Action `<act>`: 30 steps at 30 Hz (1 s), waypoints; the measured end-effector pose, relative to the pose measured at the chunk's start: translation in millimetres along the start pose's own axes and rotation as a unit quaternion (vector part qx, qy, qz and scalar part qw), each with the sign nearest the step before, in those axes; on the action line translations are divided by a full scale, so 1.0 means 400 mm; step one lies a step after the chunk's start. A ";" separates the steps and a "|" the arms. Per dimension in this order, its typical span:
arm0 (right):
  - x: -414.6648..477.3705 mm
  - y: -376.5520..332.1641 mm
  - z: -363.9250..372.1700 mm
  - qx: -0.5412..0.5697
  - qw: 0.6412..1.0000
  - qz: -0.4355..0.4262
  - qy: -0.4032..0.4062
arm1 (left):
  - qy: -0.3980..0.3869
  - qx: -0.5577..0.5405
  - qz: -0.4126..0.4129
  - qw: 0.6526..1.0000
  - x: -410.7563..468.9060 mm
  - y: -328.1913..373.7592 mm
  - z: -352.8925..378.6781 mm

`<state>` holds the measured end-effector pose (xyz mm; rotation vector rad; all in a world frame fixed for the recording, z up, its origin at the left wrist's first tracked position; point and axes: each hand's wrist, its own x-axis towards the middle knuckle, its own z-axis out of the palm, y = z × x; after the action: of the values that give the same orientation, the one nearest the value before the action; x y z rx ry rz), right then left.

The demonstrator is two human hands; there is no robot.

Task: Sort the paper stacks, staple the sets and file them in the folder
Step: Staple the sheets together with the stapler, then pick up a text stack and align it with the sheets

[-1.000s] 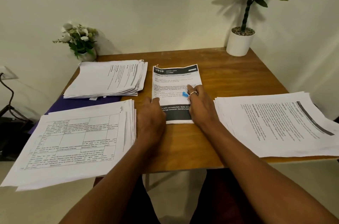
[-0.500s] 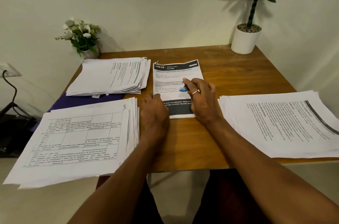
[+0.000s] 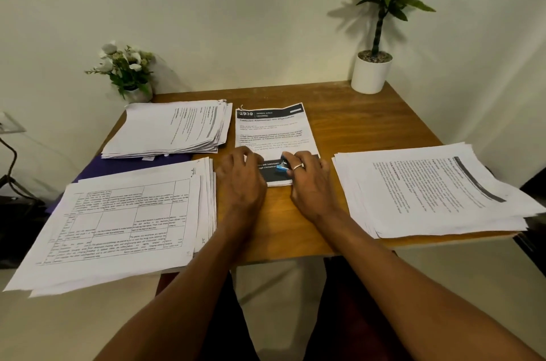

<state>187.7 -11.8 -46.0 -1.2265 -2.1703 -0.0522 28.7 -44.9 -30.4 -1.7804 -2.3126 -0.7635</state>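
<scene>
Far-left stack (image 3: 168, 130), near-left stack (image 3: 118, 221), right stack (image 3: 428, 192): flat, loosely fanned. Set (image 3: 274, 133) at centre, blue stapler (image 3: 280, 167) at near end. Purple folder (image 3: 118, 167) under left stacks.

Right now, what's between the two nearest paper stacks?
Head view: the left hand and right hand on the centre document; the right hand grips a small blue object.

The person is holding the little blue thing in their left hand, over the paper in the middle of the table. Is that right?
Not quite. The little blue thing is held in the right hand, not the left hand. It is over the middle paper on the table, as the head view shows.
</scene>
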 end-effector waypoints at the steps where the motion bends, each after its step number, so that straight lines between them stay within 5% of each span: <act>1: -0.012 -0.006 -0.004 0.011 1.000 -0.003 -0.004 | -0.005 -0.006 0.003 1.000 -0.008 0.002 0.000; 13: -0.099 -0.024 -0.055 0.058 0.992 -0.045 -0.101 | -0.070 -0.029 -0.011 0.997 -0.065 0.006 -0.012; 16: -0.100 -0.016 -0.076 0.077 0.995 -0.030 -0.049 | -0.076 -0.030 -0.003 0.997 -0.064 0.002 -0.012; 21: -0.118 0.099 -0.158 0.070 0.985 0.135 0.076 | 0.005 -0.180 0.001 0.984 -0.058 0.009 -0.036; 25: -0.179 0.168 -0.196 0.021 0.969 0.226 0.103 | 0.046 -0.202 0.018 0.978 0.007 0.103 -0.058; 30: -0.246 0.205 -0.253 -0.014 0.937 0.296 0.186 | -0.098 -0.186 0.216 0.953 0.065 0.357 0.014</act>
<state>338.7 -73.3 -40.6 -1.6849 -1.4218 -0.0546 155.4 5.8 19.7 -2.5129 -1.8469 -1.0259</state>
